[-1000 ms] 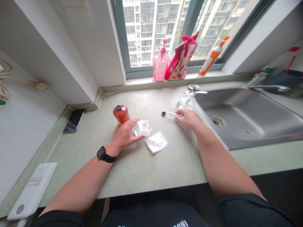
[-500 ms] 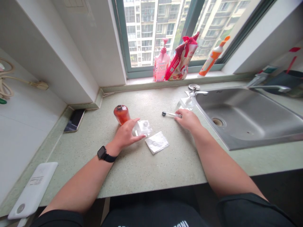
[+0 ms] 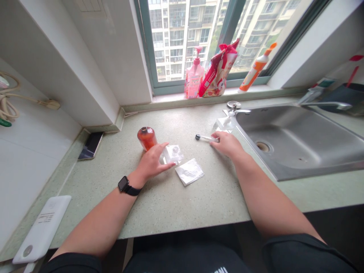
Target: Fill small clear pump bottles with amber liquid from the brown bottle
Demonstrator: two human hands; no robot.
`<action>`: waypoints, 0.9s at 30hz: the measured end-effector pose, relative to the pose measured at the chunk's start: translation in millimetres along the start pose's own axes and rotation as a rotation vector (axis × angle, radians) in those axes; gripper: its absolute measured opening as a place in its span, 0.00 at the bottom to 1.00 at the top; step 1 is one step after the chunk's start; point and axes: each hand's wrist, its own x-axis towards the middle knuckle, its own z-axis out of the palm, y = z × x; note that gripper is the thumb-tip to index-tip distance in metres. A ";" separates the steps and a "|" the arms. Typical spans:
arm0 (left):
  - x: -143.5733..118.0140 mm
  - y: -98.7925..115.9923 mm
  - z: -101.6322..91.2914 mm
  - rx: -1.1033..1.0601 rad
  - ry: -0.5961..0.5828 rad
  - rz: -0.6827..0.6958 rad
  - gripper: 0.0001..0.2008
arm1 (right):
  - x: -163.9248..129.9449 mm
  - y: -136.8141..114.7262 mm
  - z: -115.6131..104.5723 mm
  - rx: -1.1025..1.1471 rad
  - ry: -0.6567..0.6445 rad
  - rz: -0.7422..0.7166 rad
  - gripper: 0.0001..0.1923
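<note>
Right hand (image 3: pixel 227 144) lies low on the speckled pale-green counter (image 3: pixel 182 197), fingers drawn together on the near end of a thin clear tube (image 3: pixel 207 138), a slender straight piece with a small round black cap at its far tip; the tube rests flat on the counter and points away from the grip toward the left. Just behind that grip stands a small clear pump bottle (image 3: pixel 224 122) at the corner of the brushed steel sink (image 3: pixel 298 136). Left hand (image 3: pixel 152 162) is spread flat, fingers apart and gripping nothing; whether its fingertips touch the glossy clear packet (image 3: pixel 173 153) just beyond them cannot be told. That packet is crinkled and holds a small round item. Directly behind the left hand stands an amber-orange bottle (image 3: pixel 146 137), rounded, translucent, its neck open. Between the two hands, nearer the left, lies a flat white square sachet (image 3: pixel 189 171) with a matt surface. A dark band watch (image 3: pixel 125 185) sits on the left wrist. Far behind both hands, on the window sill, stand a pink pump bottle (image 3: pixel 193 77), a red and white pouch (image 3: pixel 217 70) and an orange and white squeeze bottle (image 3: pixel 254 70). A dark phone (image 3: pixel 91 145) lies far to the left of the left hand. Against the picture from one second earlier: the black cap then lay loose on the counter, apart from the tube's tip; it now sits on that tip. The left hand, packet, sachet and amber-orange bottle hold the same positions
</note>
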 end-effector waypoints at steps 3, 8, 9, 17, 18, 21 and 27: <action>-0.2 -0.5 0.1 0.003 0.003 -0.001 0.38 | -0.1 1.1 0.4 -0.001 0.001 -0.008 0.14; -0.5 -1.0 -0.3 0.004 0.006 0.006 0.38 | -1.1 1.3 0.9 0.002 -0.006 -0.037 0.13; -0.5 -1.1 -0.3 0.004 0.006 0.007 0.38 | -1.3 1.3 1.0 0.008 -0.005 -0.045 0.14; -0.6 -1.4 0.1 0.001 -0.006 -0.008 0.39 | -0.2 -0.8 0.3 0.007 -0.036 -0.040 0.12; -0.7 -1.3 0.0 0.003 -0.010 -0.011 0.39 | 0.0 -1.0 0.3 0.009 -0.033 -0.044 0.12; -0.7 -1.0 -0.4 0.007 -0.014 -0.015 0.39 | 0.1 -0.8 0.9 0.029 -0.011 -0.065 0.12; -0.7 -0.7 -0.9 0.007 -0.008 -0.008 0.39 | 0.5 2.3 4.5 0.031 0.016 -0.068 0.11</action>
